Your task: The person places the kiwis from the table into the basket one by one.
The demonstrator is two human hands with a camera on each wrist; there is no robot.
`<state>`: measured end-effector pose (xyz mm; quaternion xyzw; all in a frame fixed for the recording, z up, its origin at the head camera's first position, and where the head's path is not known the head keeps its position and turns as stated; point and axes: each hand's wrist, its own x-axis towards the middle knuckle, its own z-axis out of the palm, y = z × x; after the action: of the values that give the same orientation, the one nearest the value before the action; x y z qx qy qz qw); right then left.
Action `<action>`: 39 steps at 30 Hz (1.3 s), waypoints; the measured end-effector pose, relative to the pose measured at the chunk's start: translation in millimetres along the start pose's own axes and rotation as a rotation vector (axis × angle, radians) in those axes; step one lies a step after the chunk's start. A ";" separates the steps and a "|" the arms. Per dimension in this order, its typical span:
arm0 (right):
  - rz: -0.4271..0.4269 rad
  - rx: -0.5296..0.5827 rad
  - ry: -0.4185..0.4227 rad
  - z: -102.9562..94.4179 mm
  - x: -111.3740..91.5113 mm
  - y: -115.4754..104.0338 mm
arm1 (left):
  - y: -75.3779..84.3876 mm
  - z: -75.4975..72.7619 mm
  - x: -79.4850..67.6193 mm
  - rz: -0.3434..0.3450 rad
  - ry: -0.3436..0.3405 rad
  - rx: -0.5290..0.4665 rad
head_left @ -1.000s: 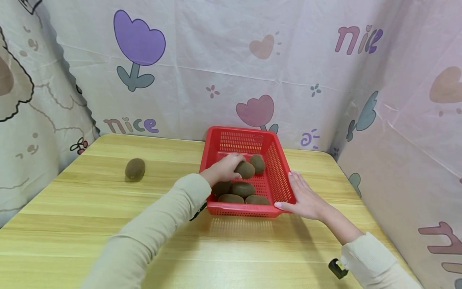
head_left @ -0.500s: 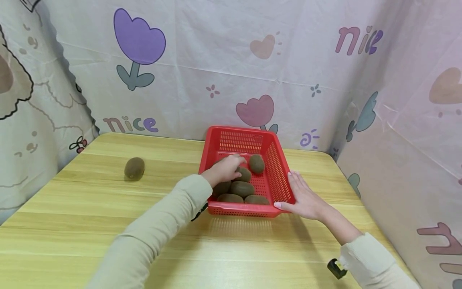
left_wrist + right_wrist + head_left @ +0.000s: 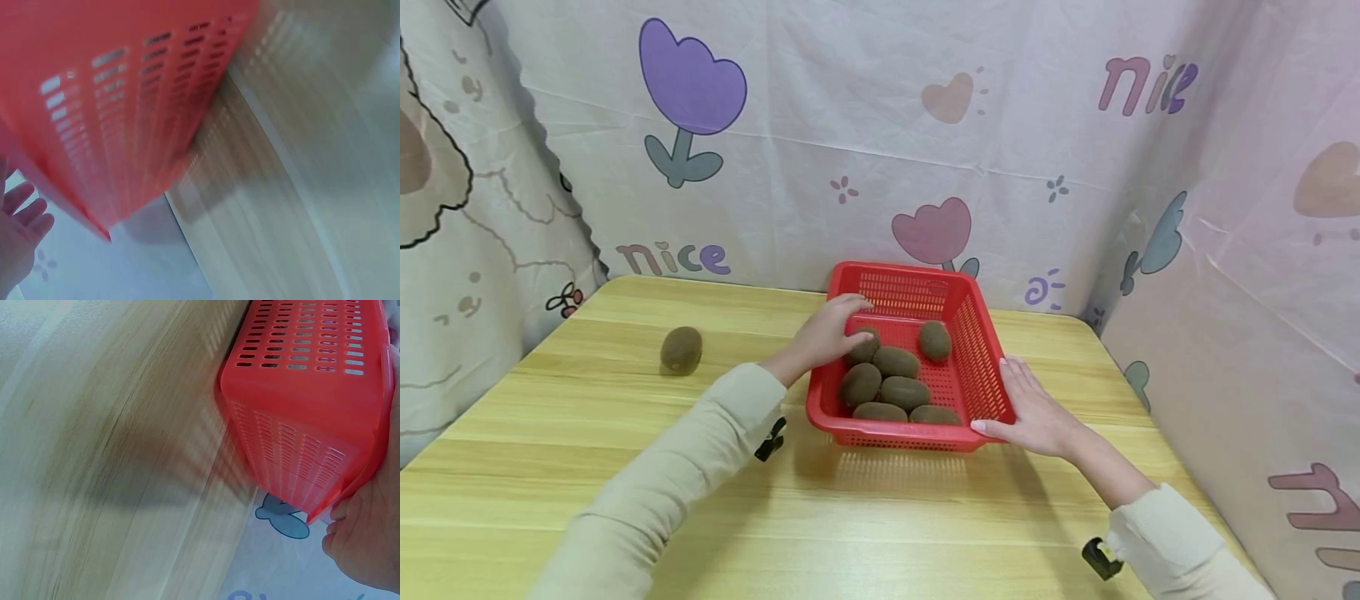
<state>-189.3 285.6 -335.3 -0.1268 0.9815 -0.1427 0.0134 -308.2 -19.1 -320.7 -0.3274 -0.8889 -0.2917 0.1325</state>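
My left hand [image 3: 831, 332] is over the left rim of a red plastic basket [image 3: 917, 431], its fingers loosely extended with nothing held. Under its thumb lies a brown kiwi [image 3: 863, 348], partly covered. Several more kiwis rest inside, one near the middle [image 3: 897, 362] and another apart at the back right [image 3: 935, 342]. My right hand [image 3: 1037, 414] rests against the basket's front right corner, thumb on the front rim and straight fingers along the right rim. Both wrist views show the basket's slotted walls [image 3: 144, 94] from outside, with part of each hand at the edge.
A single kiwi [image 3: 682, 350] lies on the wooden table [image 3: 880, 533], left of the basket. A printed curtain [image 3: 820, 108] hangs behind the table and along both sides. The basket stands near the back edge.
My left hand has let go of a kiwi in the basket's middle and moved left to the rim. That kiwi now lies further left among the others. My right hand has stayed put.
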 end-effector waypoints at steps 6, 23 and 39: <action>0.007 0.009 -0.001 -0.1 -0.7 0.2 | -16.1 -12.9 -11.9 -0.063 0.114 -0.020; 0.011 0.018 -0.004 1.4 -1.6 -1.2 | -66.6 -37.0 -61.8 -0.135 0.289 0.020; 0.010 0.017 -0.004 0.0 -0.5 -0.9 | -97.1 -53.8 -105.3 -0.226 0.327 0.101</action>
<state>-188.6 284.9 -335.1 -0.1219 0.9809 -0.1509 0.0174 -290.8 -164.6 -364.8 -0.1667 -0.9001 -0.3092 0.2577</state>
